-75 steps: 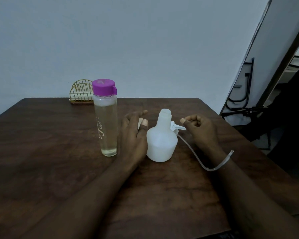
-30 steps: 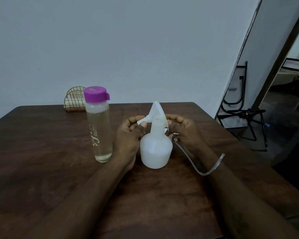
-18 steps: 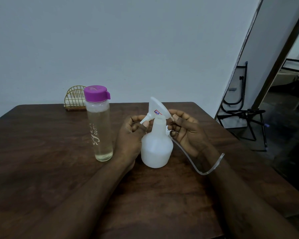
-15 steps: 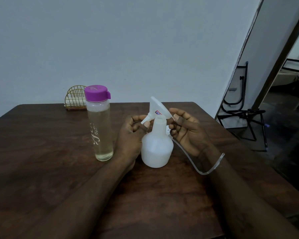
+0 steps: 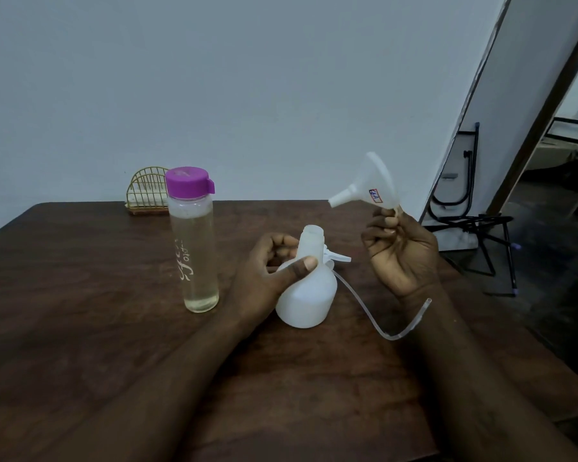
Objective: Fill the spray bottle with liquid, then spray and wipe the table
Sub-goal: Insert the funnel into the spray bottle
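Observation:
A white spray bottle (image 5: 309, 291) with an open neck stands on the dark wooden table (image 5: 114, 345). My left hand (image 5: 267, 278) grips its neck and shoulder, thumb across the front. My right hand (image 5: 399, 251) pinches the rim of a white plastic funnel (image 5: 369, 185) and holds it in the air, up and to the right of the bottle, spout pointing left. The detached spray head (image 5: 337, 257) lies behind the bottle, its clear tube (image 5: 381, 323) curving to the right across the table. A tall clear bottle (image 5: 194, 241) with a purple cap holds pale liquid, left of my left hand.
A gold wire holder (image 5: 147, 191) sits at the table's far edge by the wall. The table's right edge runs close to my right arm. Beyond it stands a black metal folding frame (image 5: 474, 225) on the floor near a doorway.
The funnel was at the bottle's mouth between both hands. My right hand has lifted it up and to the right, and the bottle's neck now stands open. My left hand has moved onto the bottle.

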Tool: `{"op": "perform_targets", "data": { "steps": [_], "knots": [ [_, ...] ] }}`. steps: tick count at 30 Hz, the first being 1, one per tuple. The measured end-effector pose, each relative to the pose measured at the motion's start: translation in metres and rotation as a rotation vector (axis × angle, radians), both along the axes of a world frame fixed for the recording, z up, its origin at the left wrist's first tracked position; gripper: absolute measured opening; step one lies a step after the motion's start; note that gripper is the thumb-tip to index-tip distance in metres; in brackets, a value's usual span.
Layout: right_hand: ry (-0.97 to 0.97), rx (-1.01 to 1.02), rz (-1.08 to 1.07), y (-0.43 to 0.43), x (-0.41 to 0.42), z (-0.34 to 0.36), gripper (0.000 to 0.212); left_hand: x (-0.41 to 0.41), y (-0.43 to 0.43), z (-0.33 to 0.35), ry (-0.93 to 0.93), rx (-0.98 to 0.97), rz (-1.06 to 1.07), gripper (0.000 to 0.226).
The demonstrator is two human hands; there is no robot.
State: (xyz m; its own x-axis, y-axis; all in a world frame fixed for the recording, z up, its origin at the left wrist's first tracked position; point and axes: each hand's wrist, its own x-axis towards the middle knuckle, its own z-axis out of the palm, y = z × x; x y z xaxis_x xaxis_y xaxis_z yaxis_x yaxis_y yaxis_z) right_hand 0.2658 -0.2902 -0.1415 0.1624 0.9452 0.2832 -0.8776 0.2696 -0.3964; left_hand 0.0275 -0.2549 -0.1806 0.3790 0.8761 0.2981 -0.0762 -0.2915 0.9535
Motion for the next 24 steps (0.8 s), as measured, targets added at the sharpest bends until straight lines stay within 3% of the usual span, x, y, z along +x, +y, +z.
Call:
{"op": "perform_targets", "data": {
  "steps": [4,9,18,24],
  "knots": [
    [-0.041,0.028,0.068,-0.005,-0.004,0.002,0.038,0.000,-0.005,0.003,0.056,0.047,-0.026,0.046],
    [-0.231,0.035,0.098,-0.007,-0.011,0.003,0.030,-0.002,-0.011,0.007,0.102,0.098,0.003,0.037],
    [-0.340,0.048,0.051,-0.003,-0.010,0.002,0.033,-0.003,-0.010,0.006,0.243,0.220,0.112,0.068],
    [-0.340,0.069,0.023,-0.003,-0.012,0.004,0.051,-0.003,-0.015,0.011,0.312,0.371,0.219,0.069]
  ]
}}
